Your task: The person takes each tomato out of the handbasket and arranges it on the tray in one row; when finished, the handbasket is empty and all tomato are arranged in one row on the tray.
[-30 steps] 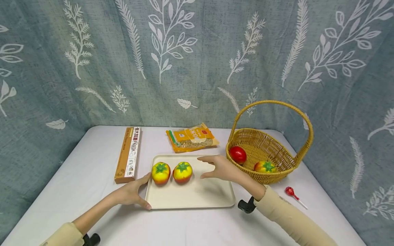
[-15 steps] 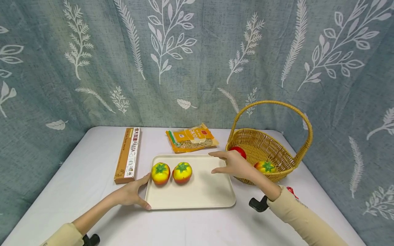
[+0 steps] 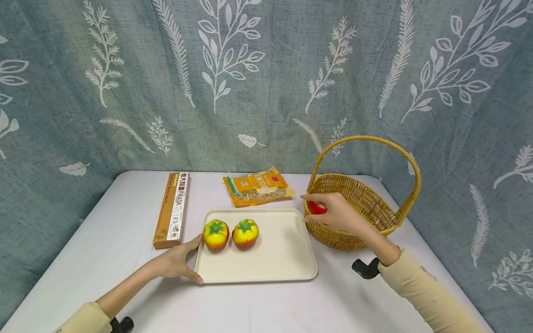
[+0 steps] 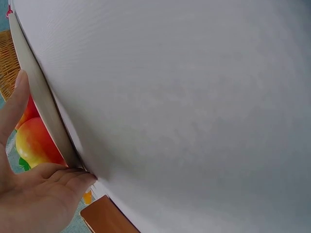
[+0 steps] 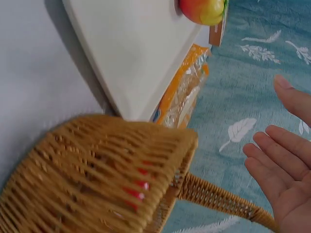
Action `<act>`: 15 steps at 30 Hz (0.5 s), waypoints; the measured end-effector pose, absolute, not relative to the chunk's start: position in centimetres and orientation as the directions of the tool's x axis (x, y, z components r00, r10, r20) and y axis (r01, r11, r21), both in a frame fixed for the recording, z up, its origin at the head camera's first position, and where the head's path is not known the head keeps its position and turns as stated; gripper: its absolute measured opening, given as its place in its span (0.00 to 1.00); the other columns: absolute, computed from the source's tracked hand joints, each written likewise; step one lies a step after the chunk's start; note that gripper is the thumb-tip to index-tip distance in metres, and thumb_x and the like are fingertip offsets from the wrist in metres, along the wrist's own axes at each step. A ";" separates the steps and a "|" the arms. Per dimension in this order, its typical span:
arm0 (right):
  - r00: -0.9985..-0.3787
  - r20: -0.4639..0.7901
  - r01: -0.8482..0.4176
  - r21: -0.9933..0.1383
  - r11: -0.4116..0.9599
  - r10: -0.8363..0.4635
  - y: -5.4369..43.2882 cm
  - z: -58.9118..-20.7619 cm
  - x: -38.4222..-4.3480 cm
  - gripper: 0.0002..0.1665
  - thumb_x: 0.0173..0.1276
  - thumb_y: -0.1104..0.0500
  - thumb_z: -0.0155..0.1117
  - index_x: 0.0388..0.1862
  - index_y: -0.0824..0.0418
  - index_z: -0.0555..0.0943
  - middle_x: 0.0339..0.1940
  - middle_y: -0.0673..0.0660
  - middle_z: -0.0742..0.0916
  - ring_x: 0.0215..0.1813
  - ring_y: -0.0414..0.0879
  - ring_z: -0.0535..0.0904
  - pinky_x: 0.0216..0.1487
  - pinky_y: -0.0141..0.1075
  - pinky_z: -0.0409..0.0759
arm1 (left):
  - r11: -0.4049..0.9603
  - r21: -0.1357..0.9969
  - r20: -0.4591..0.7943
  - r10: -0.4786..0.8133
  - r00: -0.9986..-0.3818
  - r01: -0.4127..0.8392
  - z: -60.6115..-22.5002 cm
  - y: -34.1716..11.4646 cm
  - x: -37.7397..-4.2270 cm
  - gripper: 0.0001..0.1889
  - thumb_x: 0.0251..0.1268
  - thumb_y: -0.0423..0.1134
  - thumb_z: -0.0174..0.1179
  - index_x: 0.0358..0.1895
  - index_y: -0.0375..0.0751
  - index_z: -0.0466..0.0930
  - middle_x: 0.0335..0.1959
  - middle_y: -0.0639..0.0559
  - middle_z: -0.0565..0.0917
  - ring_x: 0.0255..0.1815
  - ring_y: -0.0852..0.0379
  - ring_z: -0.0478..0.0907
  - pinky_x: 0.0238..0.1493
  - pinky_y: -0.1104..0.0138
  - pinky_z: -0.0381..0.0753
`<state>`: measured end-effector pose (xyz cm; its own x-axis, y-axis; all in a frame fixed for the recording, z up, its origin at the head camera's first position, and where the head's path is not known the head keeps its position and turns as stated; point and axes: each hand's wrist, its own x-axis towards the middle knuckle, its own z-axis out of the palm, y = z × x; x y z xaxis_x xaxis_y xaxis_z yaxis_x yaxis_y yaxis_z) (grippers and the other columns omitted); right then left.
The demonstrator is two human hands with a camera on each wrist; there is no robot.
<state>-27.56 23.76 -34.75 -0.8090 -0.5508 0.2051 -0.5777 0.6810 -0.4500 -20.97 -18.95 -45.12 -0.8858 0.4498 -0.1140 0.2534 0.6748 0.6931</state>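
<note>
A cream tray (image 3: 276,254) lies on the table with two yellow-and-red toy fruits (image 3: 216,234) with green leafy tops at its left end. My left hand (image 3: 176,261) touches the tray's left edge, thumb and straight fingers spread along the rim. Over the left rim of a wicker basket (image 3: 370,199) hovers my right hand (image 3: 339,212), thumb and fingers apart with nothing held. A glossy red rounded thing (image 3: 318,207) in the basket shows between them. In the right wrist view, the right hand (image 5: 286,170) appears above the basket, its fingers extended.
A pasta box (image 3: 171,210) lies left of the tray, and an orange food packet (image 3: 258,187) behind it. The basket's tall arched handle (image 3: 366,138) rises at the right. A leaf-patterned curtain (image 3: 250,92) stands around the white table (image 3: 250,305).
My right hand has moved right, from over the tray to over the basket's left rim. The arm now hides the lollipop and the basket's yellow-red fruit. My left hand stays put.
</note>
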 end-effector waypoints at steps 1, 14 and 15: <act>-0.808 0.208 -0.580 -0.446 0.682 -0.551 23.9 -34.6 -27.6 0.33 0.56 0.52 0.75 0.61 0.59 0.79 0.48 0.58 0.86 0.33 0.45 0.78 0.30 0.32 0.77 | 0.674 0.694 -0.114 0.451 -0.885 0.254 -45.1 -18.9 -21.0 0.64 0.33 0.47 0.81 0.72 0.23 0.48 0.72 0.29 0.55 0.72 0.32 0.53 0.70 0.42 0.53; -0.823 0.128 -0.556 -0.383 0.738 -0.553 26.6 -33.9 -30.7 0.30 0.59 0.56 0.73 0.60 0.63 0.79 0.53 0.61 0.85 0.39 0.48 0.82 0.40 0.39 0.83 | 0.675 0.693 -0.114 0.450 -0.885 0.254 -45.1 -18.9 -20.9 0.64 0.33 0.47 0.80 0.73 0.23 0.48 0.72 0.29 0.55 0.72 0.32 0.53 0.70 0.42 0.53; -0.823 0.116 -0.553 -0.381 0.741 -0.555 26.8 -33.8 -31.0 0.30 0.59 0.56 0.73 0.60 0.63 0.79 0.54 0.61 0.85 0.46 0.50 0.83 0.45 0.42 0.84 | 0.674 0.693 -0.114 0.451 -0.885 0.254 -45.1 -18.9 -20.9 0.64 0.33 0.47 0.80 0.73 0.23 0.48 0.72 0.29 0.55 0.72 0.32 0.53 0.70 0.42 0.54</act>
<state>-30.97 26.76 -33.82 -0.8234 -0.5555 0.1161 -0.5534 0.7407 -0.3809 -20.89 -18.91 -45.08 -0.8854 0.4507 -0.1142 0.2538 0.6743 0.6935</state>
